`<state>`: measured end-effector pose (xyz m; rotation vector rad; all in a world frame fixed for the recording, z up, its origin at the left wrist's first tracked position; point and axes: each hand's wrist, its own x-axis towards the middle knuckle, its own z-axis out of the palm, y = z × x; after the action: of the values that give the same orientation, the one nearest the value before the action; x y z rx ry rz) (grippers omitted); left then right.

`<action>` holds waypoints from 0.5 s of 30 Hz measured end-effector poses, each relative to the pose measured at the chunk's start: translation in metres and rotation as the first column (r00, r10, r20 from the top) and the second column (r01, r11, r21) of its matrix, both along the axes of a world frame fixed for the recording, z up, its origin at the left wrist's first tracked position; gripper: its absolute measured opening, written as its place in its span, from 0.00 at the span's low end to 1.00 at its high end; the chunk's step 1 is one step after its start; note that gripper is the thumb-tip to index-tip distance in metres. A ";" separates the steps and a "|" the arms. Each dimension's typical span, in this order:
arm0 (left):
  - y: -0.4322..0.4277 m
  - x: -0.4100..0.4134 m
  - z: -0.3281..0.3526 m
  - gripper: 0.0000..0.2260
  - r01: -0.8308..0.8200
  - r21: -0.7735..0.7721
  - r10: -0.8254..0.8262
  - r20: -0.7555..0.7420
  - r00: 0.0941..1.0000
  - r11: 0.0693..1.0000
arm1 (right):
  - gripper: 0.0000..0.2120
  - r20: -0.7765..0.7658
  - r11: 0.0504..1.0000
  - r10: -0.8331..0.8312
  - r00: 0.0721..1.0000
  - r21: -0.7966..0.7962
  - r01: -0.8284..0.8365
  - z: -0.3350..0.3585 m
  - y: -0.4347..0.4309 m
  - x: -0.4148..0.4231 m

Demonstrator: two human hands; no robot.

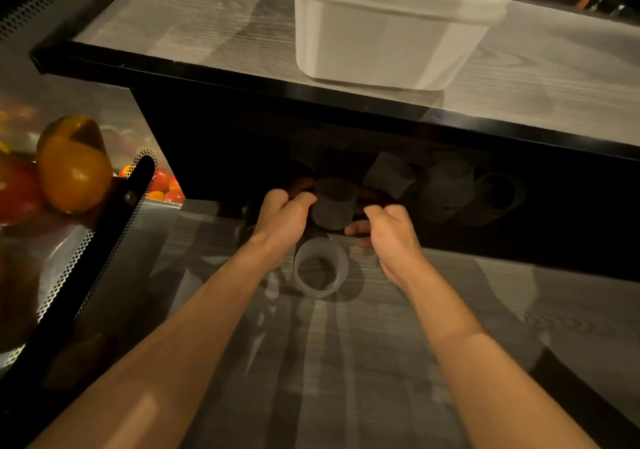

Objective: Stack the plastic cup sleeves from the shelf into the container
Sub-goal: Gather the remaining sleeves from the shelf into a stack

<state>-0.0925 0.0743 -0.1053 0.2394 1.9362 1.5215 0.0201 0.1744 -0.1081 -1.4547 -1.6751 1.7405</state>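
Note:
Both my hands reach under the upper shelf into the dark lower shelf. My left hand (282, 218) curls its fingers against the left side of a translucent cup sleeve (333, 202) standing in the shadow. My right hand (388, 230) is curled just right of that sleeve; whether it touches it is hidden. Another sleeve (320, 268) lies on its side between my wrists, its opening toward me. Several more sleeves (446, 185) sit deeper in the dark to the right. The white plastic container (388, 32) stands on the upper shelf.
The black front edge of the upper shelf (311, 96) overhangs the sleeves. To the left a perforated metal divider (104, 240) separates a bin of orange and red peppers (72, 168). The lower shelf board (346, 362) is grey wood grain.

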 end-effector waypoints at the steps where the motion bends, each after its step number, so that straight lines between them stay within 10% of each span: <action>1: -0.004 0.001 0.003 0.07 0.002 0.045 -0.001 -0.016 1.000 0.999 | 0.06 -0.033 0.999 0.004 0.999 0.048 -0.002 0.006 -0.005 0.004; 15: -0.059 0.018 -0.015 0.05 0.227 0.081 -0.196 -0.279 0.940 0.971 | 0.11 0.043 0.927 0.298 0.954 0.226 -0.300 0.007 -0.045 0.046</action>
<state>-0.0749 0.0157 -0.1204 0.7156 1.9559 1.5160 0.0662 0.1297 -0.1011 -1.1510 -2.1150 1.6139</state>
